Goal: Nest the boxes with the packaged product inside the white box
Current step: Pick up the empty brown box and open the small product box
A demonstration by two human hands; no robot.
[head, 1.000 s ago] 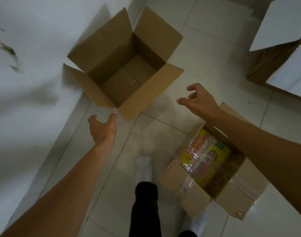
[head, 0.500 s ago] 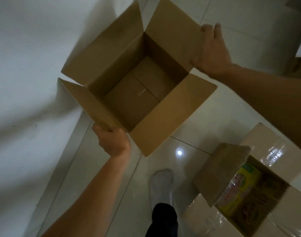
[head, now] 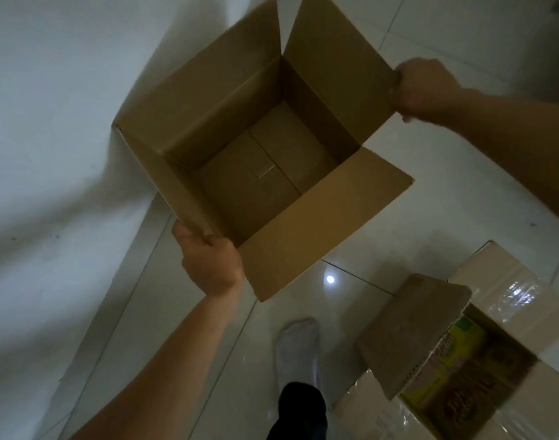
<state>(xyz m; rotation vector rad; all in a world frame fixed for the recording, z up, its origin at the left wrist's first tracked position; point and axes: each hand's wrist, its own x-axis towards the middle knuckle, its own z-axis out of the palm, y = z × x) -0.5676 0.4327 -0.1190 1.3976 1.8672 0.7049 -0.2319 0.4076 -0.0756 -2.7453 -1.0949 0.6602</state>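
Note:
An empty brown cardboard box (head: 256,185) with all flaps open fills the middle of the head view. My left hand (head: 210,265) grips its near-left corner. My right hand (head: 422,88) is closed on the edge of its far-right flap. At the lower right stands a smaller taped box (head: 500,296) with open flaps; inside it lies the yellow packaged product (head: 456,373). The white box is out of view.
The floor is glossy white tile (head: 351,281) with a light glare. A white wall (head: 49,122) runs along the left, right behind the brown box. My socked foot (head: 299,347) and dark trouser leg stand between the two boxes.
Both hands reached out and took hold of the empty brown box. It now looks larger and nearer, and the white box at the far right has left the view.

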